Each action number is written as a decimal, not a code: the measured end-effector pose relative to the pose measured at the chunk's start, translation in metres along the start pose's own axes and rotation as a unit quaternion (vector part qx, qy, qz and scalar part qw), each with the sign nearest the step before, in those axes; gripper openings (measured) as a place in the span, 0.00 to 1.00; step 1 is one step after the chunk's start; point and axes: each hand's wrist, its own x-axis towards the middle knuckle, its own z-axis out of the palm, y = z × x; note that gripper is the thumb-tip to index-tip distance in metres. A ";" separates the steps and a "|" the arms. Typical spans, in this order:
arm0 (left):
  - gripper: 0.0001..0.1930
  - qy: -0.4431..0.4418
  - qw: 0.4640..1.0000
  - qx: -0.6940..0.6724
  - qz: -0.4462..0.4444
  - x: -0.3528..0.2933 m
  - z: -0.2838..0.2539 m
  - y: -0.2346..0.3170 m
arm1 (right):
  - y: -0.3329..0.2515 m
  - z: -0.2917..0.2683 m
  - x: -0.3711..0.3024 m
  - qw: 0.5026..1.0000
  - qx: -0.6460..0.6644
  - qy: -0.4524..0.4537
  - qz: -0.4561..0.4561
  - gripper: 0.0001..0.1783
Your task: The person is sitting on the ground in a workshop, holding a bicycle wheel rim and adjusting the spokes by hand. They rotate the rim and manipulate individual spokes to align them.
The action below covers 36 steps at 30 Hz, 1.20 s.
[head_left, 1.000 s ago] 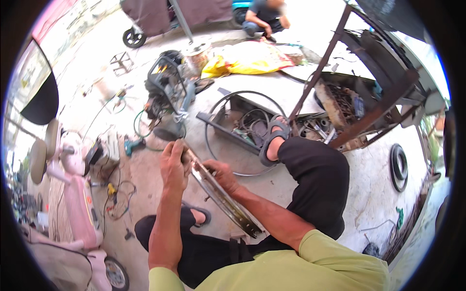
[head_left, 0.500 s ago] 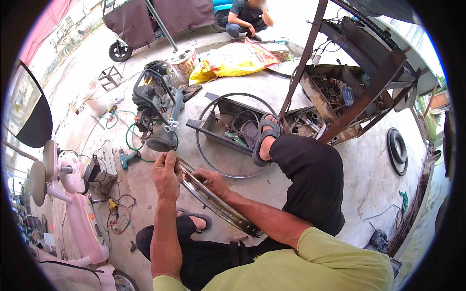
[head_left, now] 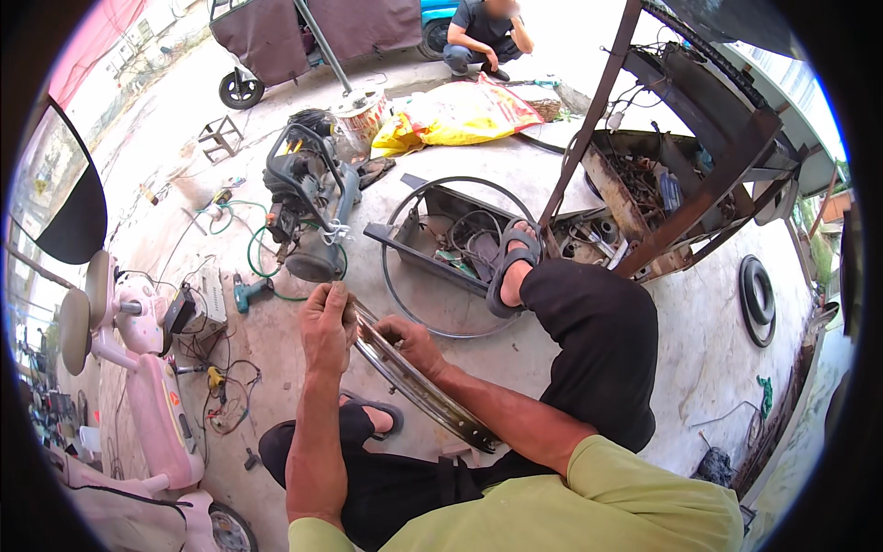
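A shiny metal wheel rim (head_left: 416, 392), with holes along its band, slants across my lap. My left hand (head_left: 328, 324) is closed at its upper end, thumb up and fingers bent. Against the rim's inner side, a little lower, lies my right hand (head_left: 410, 342) with curled fingers; the rim partly hides its fingertips. Whether a small part sits between those fingers cannot be seen. The rim's lower end comes down beside my right forearm (head_left: 515, 409).
Ahead stand a compressor (head_left: 313, 198), a long metal tray (head_left: 441, 244) with a large thin hoop around it, and a rusty frame (head_left: 644, 244). A pink scooter (head_left: 161, 409) and a green drill (head_left: 251, 293) are left. Tyres (head_left: 757, 299) lie right; a person (head_left: 485, 41) squats far off.
The view has turned slightly left, so the surroundings sit further right. Both hands keep their places on the rim, with only a small shift of the fingers.
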 end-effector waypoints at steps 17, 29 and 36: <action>0.14 -0.003 1.000 0.000 -0.001 -0.002 -0.001 0.003 | -0.003 -0.002 0.002 1.000 -0.010 -0.010 0.025 0.15; 0.14 0.005 1.000 -0.001 0.002 0.000 -0.005 0.002 | -0.009 -0.005 0.007 0.993 -0.097 -0.042 -0.051 0.14; 0.14 0.001 1.000 0.010 0.003 -0.002 -0.001 0.003 | -0.005 -0.002 0.002 1.000 -0.008 -0.015 0.008 0.15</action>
